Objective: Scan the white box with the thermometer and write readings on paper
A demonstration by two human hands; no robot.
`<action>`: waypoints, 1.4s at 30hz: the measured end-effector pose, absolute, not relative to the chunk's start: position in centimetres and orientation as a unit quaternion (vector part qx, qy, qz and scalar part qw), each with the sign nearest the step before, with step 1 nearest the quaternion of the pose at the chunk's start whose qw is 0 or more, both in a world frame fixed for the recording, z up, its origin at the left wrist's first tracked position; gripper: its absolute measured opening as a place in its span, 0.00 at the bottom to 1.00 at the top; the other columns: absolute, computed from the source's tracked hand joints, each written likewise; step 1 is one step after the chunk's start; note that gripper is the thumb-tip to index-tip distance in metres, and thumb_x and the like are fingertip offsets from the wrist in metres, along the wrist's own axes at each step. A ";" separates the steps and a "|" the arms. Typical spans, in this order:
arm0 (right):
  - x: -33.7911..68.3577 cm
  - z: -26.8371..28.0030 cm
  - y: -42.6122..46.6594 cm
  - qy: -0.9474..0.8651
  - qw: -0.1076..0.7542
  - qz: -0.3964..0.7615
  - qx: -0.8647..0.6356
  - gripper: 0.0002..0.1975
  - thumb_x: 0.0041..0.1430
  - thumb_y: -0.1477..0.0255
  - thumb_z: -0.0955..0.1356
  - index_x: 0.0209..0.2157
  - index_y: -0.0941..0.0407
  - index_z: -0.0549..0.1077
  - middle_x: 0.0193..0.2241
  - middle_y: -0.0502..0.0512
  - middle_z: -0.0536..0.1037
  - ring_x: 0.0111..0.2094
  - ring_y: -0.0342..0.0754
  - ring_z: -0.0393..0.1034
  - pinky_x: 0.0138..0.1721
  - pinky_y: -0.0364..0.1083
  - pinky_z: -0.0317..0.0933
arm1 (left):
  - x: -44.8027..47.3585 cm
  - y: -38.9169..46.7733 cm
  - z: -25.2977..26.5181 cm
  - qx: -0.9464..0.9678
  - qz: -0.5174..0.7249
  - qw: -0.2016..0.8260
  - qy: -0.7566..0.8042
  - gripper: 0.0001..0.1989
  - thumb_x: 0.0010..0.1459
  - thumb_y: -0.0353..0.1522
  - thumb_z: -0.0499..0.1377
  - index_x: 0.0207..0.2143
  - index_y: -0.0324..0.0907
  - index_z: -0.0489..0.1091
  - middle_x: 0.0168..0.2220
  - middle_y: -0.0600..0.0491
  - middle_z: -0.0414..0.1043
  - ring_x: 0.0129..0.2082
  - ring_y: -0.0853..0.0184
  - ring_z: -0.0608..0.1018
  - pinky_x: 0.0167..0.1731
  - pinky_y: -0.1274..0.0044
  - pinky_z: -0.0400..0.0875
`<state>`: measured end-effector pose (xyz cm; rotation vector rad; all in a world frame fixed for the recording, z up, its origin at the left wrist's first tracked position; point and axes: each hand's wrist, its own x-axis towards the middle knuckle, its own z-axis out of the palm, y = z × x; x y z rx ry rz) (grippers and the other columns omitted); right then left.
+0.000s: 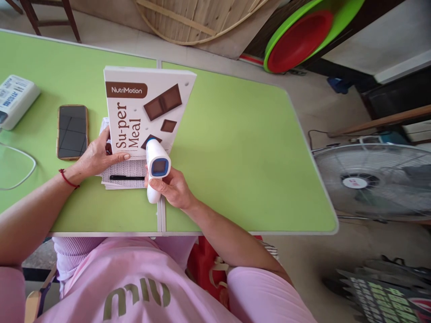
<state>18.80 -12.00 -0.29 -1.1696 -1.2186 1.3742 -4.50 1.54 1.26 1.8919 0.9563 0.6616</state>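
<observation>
My left hand (103,155) grips the lower left corner of a white box (129,121) marked NutriMotion Su-per Meal, thumb across its front. The box stands tilted up, with pictures of chocolate pieces on its face. My right hand (174,187) is wrapped round the handle of a white and blue infrared thermometer (156,154). Its dark little screen faces me, and its front end points at the box, overlapping the lower right of it. Whether the two touch I cannot tell. Beneath them lie printed sheets of paper (129,168) with a black pen (124,177) on top.
A phone (72,132) lies left of the papers on the green table (232,157). Farther left are a white device (16,101) and its cable (28,152). A metal seam crosses the table. Beyond the right edge stands a fan (370,179); basins (299,40) lean at the back.
</observation>
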 end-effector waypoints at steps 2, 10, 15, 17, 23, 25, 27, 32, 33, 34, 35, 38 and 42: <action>18.8 -0.3 -12.1 -0.497 0.459 0.557 -0.482 0.33 0.54 0.37 0.77 0.41 0.52 0.75 0.32 0.52 0.79 0.33 0.49 0.72 0.37 0.52 0.70 | -4.5 1.6 1.2 0.764 0.267 0.447 0.380 0.50 0.53 0.66 0.72 0.64 0.41 0.70 0.57 0.40 0.82 0.45 0.49 0.88 0.41 0.67 0.87; 19.0 -0.4 -12.0 -0.502 0.455 0.552 -0.486 0.32 0.54 0.37 0.77 0.38 0.52 0.75 0.31 0.52 0.79 0.33 0.49 0.72 0.38 0.52 0.69 | -4.5 1.6 1.2 0.766 0.273 0.446 0.373 0.50 0.54 0.65 0.72 0.64 0.38 0.69 0.58 0.37 0.81 0.48 0.47 0.87 0.45 0.65 0.88; 19.0 -0.5 -12.1 -0.494 0.460 0.554 -0.487 0.32 0.53 0.37 0.77 0.37 0.52 0.75 0.30 0.51 0.78 0.31 0.48 0.71 0.37 0.51 0.68 | -4.5 1.6 1.3 0.766 0.270 0.452 0.370 0.50 0.54 0.66 0.71 0.64 0.39 0.68 0.59 0.37 0.81 0.48 0.47 0.87 0.45 0.64 0.88; 19.0 -0.6 -12.1 -0.493 0.460 0.555 -0.487 0.32 0.53 0.37 0.78 0.36 0.52 0.75 0.30 0.51 0.77 0.31 0.48 0.71 0.36 0.51 0.68 | -4.5 1.5 1.3 0.766 0.271 0.452 0.369 0.51 0.54 0.66 0.71 0.64 0.39 0.69 0.59 0.38 0.81 0.48 0.47 0.87 0.46 0.64 0.88; 19.1 -0.5 -12.0 -0.506 0.459 0.544 -0.487 0.32 0.55 0.37 0.77 0.36 0.52 0.75 0.30 0.51 0.78 0.32 0.49 0.72 0.37 0.52 0.69 | -4.5 1.5 1.3 0.768 0.270 0.448 0.370 0.50 0.54 0.66 0.71 0.64 0.39 0.69 0.59 0.37 0.81 0.49 0.46 0.87 0.46 0.63 0.88; 19.2 -0.5 -12.0 -0.509 0.456 0.542 -0.489 0.32 0.54 0.37 0.77 0.37 0.52 0.75 0.30 0.51 0.78 0.32 0.49 0.72 0.37 0.52 0.69 | -4.5 1.5 1.4 0.767 0.272 0.450 0.367 0.50 0.54 0.65 0.72 0.63 0.39 0.69 0.60 0.37 0.81 0.50 0.46 0.87 0.47 0.63 0.88; 19.2 -0.5 -12.0 -0.509 0.456 0.542 -0.488 0.32 0.54 0.37 0.77 0.37 0.52 0.75 0.30 0.51 0.78 0.32 0.49 0.72 0.38 0.53 0.70 | -4.4 1.5 1.4 0.766 0.273 0.451 0.367 0.49 0.54 0.65 0.73 0.63 0.40 0.69 0.60 0.37 0.80 0.51 0.46 0.87 0.47 0.64 0.88; 19.1 -0.6 -12.1 -0.514 0.460 0.534 -0.489 0.31 0.55 0.37 0.77 0.37 0.52 0.76 0.30 0.52 0.79 0.32 0.49 0.73 0.37 0.52 0.71 | -4.5 1.5 1.2 0.767 0.268 0.446 0.375 0.51 0.53 0.67 0.71 0.63 0.39 0.69 0.59 0.36 0.81 0.48 0.46 0.87 0.45 0.63 0.88; 19.1 -0.6 -12.1 -0.515 0.460 0.533 -0.489 0.32 0.55 0.37 0.77 0.38 0.52 0.76 0.30 0.52 0.79 0.32 0.49 0.74 0.37 0.52 0.71 | -4.5 1.5 1.2 0.768 0.266 0.444 0.377 0.51 0.54 0.67 0.70 0.63 0.39 0.69 0.59 0.36 0.81 0.48 0.46 0.87 0.45 0.63 0.88; 19.1 -0.6 -12.1 -0.516 0.459 0.533 -0.490 0.32 0.55 0.37 0.77 0.38 0.52 0.76 0.31 0.52 0.79 0.32 0.49 0.74 0.37 0.52 0.71 | -4.5 1.5 1.1 0.768 0.265 0.443 0.378 0.51 0.54 0.67 0.70 0.64 0.39 0.69 0.59 0.36 0.81 0.48 0.46 0.87 0.44 0.63 0.88; 19.1 -0.5 -12.1 -0.516 0.457 0.533 -0.490 0.32 0.55 0.37 0.77 0.39 0.52 0.77 0.31 0.52 0.79 0.32 0.49 0.74 0.37 0.52 0.71 | -4.5 1.6 1.1 0.769 0.265 0.443 0.378 0.51 0.54 0.67 0.71 0.64 0.40 0.68 0.59 0.37 0.81 0.48 0.46 0.87 0.44 0.63 0.87; 19.1 -0.5 -12.1 -0.517 0.454 0.533 -0.492 0.33 0.55 0.37 0.77 0.39 0.53 0.77 0.30 0.52 0.79 0.31 0.49 0.73 0.37 0.52 0.71 | -4.6 1.6 1.0 0.770 0.268 0.441 0.377 0.50 0.54 0.66 0.72 0.64 0.41 0.69 0.59 0.38 0.81 0.49 0.47 0.87 0.45 0.64 0.87; 19.2 -0.4 -12.1 -0.514 0.450 0.536 -0.495 0.32 0.55 0.37 0.77 0.38 0.52 0.76 0.30 0.52 0.79 0.33 0.50 0.74 0.39 0.53 0.72 | -4.6 1.6 1.0 0.763 0.274 0.449 0.376 0.49 0.54 0.64 0.73 0.65 0.42 0.69 0.58 0.39 0.81 0.48 0.48 0.87 0.45 0.65 0.88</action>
